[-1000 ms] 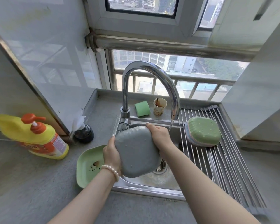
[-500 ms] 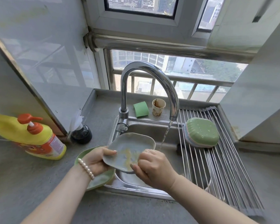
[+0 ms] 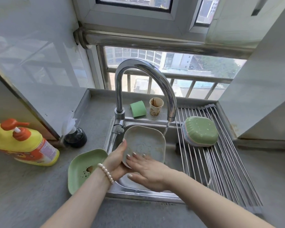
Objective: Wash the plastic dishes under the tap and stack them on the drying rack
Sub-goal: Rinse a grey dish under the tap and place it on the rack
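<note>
Right hand [image 3: 148,171] now lies flat inside the tilted-up grey dish [image 3: 145,142]

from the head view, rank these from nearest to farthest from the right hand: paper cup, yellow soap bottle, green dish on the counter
From the right hand:
1. green dish, on the counter just left of the sink
2. paper cup, behind the sink by the tap
3. yellow soap bottle, far left on the counter
</note>
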The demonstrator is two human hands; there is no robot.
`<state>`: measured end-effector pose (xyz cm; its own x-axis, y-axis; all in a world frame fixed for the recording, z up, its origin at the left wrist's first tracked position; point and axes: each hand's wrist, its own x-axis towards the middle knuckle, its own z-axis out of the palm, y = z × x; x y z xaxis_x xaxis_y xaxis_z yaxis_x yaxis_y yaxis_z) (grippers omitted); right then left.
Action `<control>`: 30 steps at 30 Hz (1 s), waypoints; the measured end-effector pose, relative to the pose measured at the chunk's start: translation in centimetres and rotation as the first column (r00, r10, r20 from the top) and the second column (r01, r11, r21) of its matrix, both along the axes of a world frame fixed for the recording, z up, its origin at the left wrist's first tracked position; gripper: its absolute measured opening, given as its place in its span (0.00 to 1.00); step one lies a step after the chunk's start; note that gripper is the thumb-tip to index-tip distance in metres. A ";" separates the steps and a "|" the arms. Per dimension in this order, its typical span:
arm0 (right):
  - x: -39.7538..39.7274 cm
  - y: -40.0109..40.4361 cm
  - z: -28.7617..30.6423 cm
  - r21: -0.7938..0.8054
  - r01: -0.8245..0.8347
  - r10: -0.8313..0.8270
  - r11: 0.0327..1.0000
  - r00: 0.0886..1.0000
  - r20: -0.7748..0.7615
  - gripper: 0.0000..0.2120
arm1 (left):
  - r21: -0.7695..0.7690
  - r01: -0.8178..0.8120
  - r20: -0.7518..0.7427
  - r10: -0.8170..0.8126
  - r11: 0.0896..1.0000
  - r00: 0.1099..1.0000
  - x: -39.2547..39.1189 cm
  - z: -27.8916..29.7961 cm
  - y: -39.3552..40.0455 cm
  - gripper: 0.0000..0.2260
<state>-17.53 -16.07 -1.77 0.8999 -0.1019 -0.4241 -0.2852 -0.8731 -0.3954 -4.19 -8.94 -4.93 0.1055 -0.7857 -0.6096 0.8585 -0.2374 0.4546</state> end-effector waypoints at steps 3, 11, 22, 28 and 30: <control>-2.5 -2.4 0.1 -0.193 0.062 -0.074 0.979 0.996 -0.058 0.45 | 0.013 0.036 0.099 -0.037 0.999 0.994 -0.5 -0.5 -1.1 0.22; 0.4 -4.5 -0.8 -0.074 0.258 -0.256 0.963 0.966 0.032 0.28 | 0.034 0.067 0.126 -0.071 0.997 0.989 -3.3 -0.8 -5.6 0.22; 0.3 -6.3 -1.9 -0.194 0.393 -0.399 0.899 0.917 0.010 0.33 | 0.017 0.108 0.101 -0.110 0.994 0.989 -4.7 -1.9 -6.5 0.21; -2.7 -4.9 -1.5 -0.081 0.118 -0.124 0.990 0.989 -0.076 0.31 | 0.003 0.014 0.015 -0.014 1.000 1.000 -3.2 -2.6 -5.9 0.28; -2.8 -5.4 -1.4 -0.194 0.162 -0.182 0.968 0.980 -0.087 0.36 | 0.000 0.024 0.011 -0.024 1.000 1.000 -3.5 -2.6 -5.9 0.27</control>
<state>-20.29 -21.49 -3.20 0.8144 -0.3366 -0.4728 -0.4681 -0.8625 -0.1923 -7.73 -14.86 -7.55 0.0930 -0.7881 -0.6085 0.8475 -0.2581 0.4638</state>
